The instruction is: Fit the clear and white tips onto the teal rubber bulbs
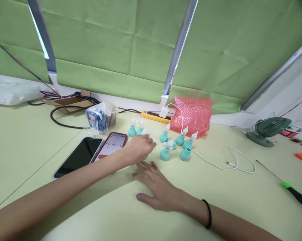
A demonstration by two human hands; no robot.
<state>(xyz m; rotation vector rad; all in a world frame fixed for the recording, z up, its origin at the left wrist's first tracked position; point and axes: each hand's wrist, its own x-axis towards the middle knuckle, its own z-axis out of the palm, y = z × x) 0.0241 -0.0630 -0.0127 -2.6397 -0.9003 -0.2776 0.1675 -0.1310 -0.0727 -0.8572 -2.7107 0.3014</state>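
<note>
My left hand (141, 149) is curled above the table, its fingers pressed together; whatever they may hold is hidden. Just below it, my right hand (157, 189) lies low over the table with fingers apart and holds nothing that I can see. Beyond the left hand stand small teal squeeze bulbs with clear tips (132, 131), one partly covered by the hand. To the right is a group of several more such bulbs (165, 154). One teal bulb without a tip (185, 154) shows its open neck. A bulb at the group's middle (173, 144) is partly hidden.
A dark-screened phone (78, 157) and a red-cased phone (118, 140) with a running timer lie left. Behind are a wrapped blue pack (97, 118), yellow power strip (151, 116) and pink bubble-wrap bag (192, 115). A white cable (216, 166), screwdriver (291, 188) and fan (268, 130) lie right.
</note>
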